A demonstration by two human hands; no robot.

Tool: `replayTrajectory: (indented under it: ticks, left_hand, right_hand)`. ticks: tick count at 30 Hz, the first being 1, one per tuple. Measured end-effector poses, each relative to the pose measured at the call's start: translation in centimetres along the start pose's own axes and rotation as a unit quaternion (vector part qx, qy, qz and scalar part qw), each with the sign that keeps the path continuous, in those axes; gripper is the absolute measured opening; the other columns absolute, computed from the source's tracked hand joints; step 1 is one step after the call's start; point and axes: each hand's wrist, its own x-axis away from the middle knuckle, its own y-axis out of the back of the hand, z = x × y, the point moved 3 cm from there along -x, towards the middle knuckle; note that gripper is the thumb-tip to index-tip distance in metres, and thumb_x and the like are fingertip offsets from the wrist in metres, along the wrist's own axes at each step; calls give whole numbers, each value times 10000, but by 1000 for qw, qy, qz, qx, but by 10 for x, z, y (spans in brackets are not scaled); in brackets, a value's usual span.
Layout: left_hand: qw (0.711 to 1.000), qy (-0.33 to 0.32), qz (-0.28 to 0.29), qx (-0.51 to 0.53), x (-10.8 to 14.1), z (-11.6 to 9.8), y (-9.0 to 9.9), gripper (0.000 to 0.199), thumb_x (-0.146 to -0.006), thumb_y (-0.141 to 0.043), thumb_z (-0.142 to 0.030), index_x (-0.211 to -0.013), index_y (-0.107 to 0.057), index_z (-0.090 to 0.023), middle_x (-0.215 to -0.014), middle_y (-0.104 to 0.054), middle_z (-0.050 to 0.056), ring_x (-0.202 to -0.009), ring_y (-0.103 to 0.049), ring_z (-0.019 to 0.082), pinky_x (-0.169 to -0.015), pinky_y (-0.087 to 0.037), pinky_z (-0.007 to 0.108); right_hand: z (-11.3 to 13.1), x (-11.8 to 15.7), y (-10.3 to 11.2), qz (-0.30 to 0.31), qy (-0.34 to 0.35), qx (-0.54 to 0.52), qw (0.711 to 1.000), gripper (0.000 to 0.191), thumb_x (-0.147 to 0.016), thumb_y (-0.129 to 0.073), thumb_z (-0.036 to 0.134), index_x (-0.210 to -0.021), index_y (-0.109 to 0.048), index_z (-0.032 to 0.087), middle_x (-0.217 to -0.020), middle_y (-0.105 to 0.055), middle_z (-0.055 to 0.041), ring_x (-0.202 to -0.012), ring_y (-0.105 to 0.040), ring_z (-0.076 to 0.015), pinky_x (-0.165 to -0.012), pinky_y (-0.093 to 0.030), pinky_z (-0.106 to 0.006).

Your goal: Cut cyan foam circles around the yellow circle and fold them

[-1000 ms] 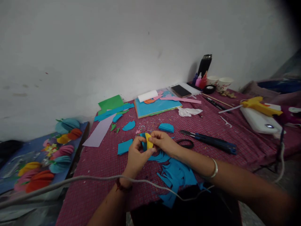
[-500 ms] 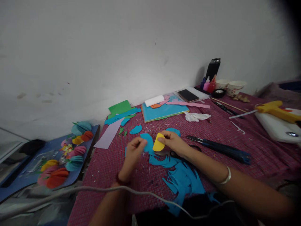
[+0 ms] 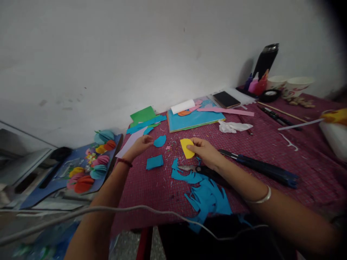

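My right hand [image 3: 202,151] pinches a folded yellow paper half-circle [image 3: 187,148] just above the table. On the left, my left hand [image 3: 141,145] has its fingers loosely apart beside a blue paper half-circle [image 3: 159,141], and I see nothing held in it. A stack of blue paper rectangles [image 3: 154,162] lies below that hand. Scissors [image 3: 199,169] rest under my right hand, their handles largely hidden by it. Blue paper offcuts [image 3: 207,198] spread toward the front edge.
A utility knife [image 3: 260,169] lies right of my right hand. Behind are coloured sheets [image 3: 187,122], a phone [image 3: 226,99] and paper cups [image 3: 298,86]. Paper ornaments [image 3: 84,184] sit on a blue board at left. A white cable [image 3: 130,208] crosses the foreground.
My left hand has moved left and away from my right hand. The blue circle beside it is no longer seen there, and the blue rectangles are uncovered. The yellow piece stays in my right hand.
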Motion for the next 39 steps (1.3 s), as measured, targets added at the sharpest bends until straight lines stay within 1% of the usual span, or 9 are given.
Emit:
replayTrajectory:
  ticks: [2,3,7,10,15,24,29,34,39]
  left_hand:
    - [994,-39,85,-60,25,5,-9,202,-645,-692,-223,-837,-671,-165,-820,-679,54,-765,-602,188,-702,-456,293]
    - [990,-52,97,-93,36,8,-13,237,-645,-688,-216,-878,-677,-172,-872,-685,63,-810,-609,204,-743,-462,313]
    - [959,-83,83,-257,64,21,-24,452,-641,-669,-182,-1091,-619,-185,-1105,-641,81,-1008,-581,241,-907,-428,375]
    - [943,-82,95,-308,65,23,-28,420,-673,-634,-180,-1092,-604,-169,-1104,-630,99,-1014,-570,241,-896,-433,365]
    - [937,-68,125,-319,57,17,-28,295,-636,-633,-185,-928,-617,-141,-986,-631,83,-896,-569,214,-807,-447,326]
    - [934,-27,157,-321,39,9,-26,307,-519,-676,-190,-814,-601,-151,-782,-619,14,-676,-525,159,-584,-412,249]
    - [929,-71,125,-340,51,6,-30,295,-599,-614,-160,-893,-640,-152,-870,-644,54,-779,-559,186,-700,-434,287]
    - [931,-93,99,-339,65,15,-35,230,-698,-583,-191,-913,-663,-173,-936,-651,72,-899,-576,218,-821,-437,341]
    - [935,-133,90,-315,83,20,-39,279,-774,-589,-362,-977,-669,-189,-994,-638,89,-952,-576,244,-879,-431,373]
  right_hand:
    - [0,0,-1,11,-2,0,1000,190,-657,-691,291,-778,-622,162,-707,-634,25,-602,-553,-99,-584,-430,-227]
    - [0,1,-2,17,-1,6,1000,192,-653,-693,290,-772,-625,156,-699,-633,22,-596,-550,-99,-581,-425,-227]
    - [-1,1,-3,19,3,32,999,188,-626,-691,287,-726,-615,147,-642,-614,26,-559,-531,-100,-549,-407,-224]
    - [-3,0,-3,4,1,43,999,192,-617,-683,290,-731,-614,152,-638,-615,27,-553,-531,-105,-542,-408,-227]
    - [-8,0,-3,13,4,71,997,217,-619,-678,317,-752,-622,155,-661,-622,21,-565,-531,-110,-551,-412,-234]
    - [-9,3,-4,21,14,98,995,209,-602,-668,326,-695,-581,160,-599,-564,42,-530,-492,-98,-512,-377,-225]
    - [-3,5,-8,33,5,77,996,212,-642,-639,325,-774,-595,166,-644,-603,31,-554,-543,-114,-532,-426,-237]
    - [-5,6,-9,49,5,99,994,151,-675,-628,293,-721,-556,169,-592,-586,36,-516,-549,-118,-487,-419,-229]
    - [-11,2,-6,36,19,129,991,104,-678,-622,245,-725,-573,165,-616,-594,33,-523,-532,-106,-493,-414,-218]
